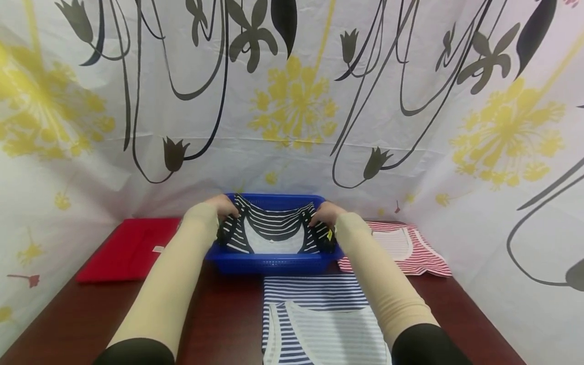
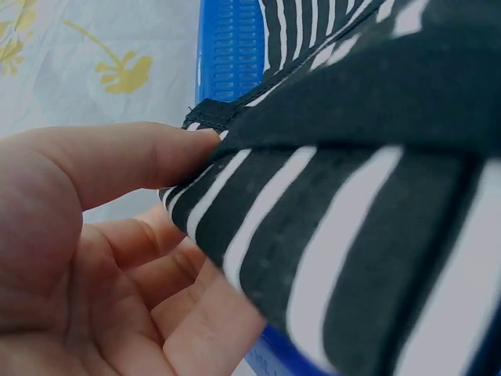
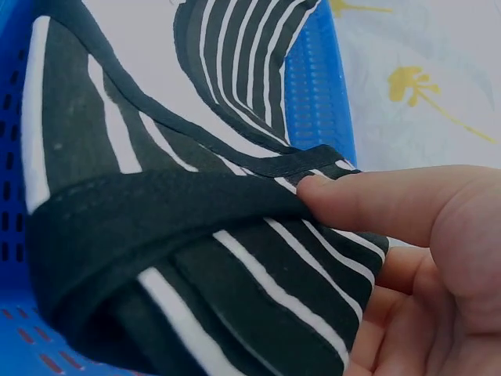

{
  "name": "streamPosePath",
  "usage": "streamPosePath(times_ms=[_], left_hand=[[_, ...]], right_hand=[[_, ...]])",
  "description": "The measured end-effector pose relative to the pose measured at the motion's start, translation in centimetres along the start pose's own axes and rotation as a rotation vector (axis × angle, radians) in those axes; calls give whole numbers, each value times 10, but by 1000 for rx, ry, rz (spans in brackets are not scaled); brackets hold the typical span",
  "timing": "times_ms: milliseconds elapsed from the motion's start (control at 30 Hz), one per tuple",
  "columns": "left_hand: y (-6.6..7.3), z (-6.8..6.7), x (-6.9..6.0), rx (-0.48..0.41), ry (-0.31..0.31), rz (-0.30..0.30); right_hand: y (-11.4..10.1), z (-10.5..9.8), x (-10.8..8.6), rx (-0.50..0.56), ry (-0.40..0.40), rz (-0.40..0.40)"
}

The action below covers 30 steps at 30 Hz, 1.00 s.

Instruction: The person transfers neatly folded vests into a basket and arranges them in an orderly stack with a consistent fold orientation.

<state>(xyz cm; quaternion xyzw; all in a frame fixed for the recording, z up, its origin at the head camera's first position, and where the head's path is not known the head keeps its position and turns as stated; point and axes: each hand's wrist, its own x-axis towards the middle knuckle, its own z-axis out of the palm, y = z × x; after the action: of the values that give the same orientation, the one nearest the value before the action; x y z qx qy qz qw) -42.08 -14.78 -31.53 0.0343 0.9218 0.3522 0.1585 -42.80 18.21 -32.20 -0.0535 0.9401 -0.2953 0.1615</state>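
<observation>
A black-and-white striped garment (image 1: 274, 223) with a pale grey front panel is stretched between both hands over a blue basket (image 1: 274, 263). My left hand (image 1: 223, 207) pinches its left shoulder; in the left wrist view the thumb of the left hand (image 2: 117, 235) presses on the striped cloth (image 2: 337, 235), fingers behind it. On the other side my right hand (image 1: 327, 214) pinches the right shoulder; the right wrist view has the thumb of the right hand (image 3: 423, 235) on top of the dark trim of the cloth (image 3: 180, 204) and the fingers underneath.
On the brown table (image 1: 219, 324), a folded red cloth (image 1: 123, 251) lies left of the basket. A red-and-white striped garment (image 1: 424, 253) lies to its right, and a blue-and-white striped one (image 1: 315, 294) in front. A floral-patterned sheet (image 1: 292, 167) hangs behind.
</observation>
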Motion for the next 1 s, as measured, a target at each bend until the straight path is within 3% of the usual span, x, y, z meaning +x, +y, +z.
streamPosePath(times_ms=[167,500,733,1000], left_hand=[[5,0,0,46,-13,-4],[6,6,6,25,-22,-37],[3,9,17,107,-3,-18],[-6,11,38,174,-37,-20]], right_hand=[[-4,2,-3,-36,-16,-2],[-9,7,-3,-67,-16,-2],[-9,12,0,-66,-13,27],[-7,15,4,-62,-17,36]])
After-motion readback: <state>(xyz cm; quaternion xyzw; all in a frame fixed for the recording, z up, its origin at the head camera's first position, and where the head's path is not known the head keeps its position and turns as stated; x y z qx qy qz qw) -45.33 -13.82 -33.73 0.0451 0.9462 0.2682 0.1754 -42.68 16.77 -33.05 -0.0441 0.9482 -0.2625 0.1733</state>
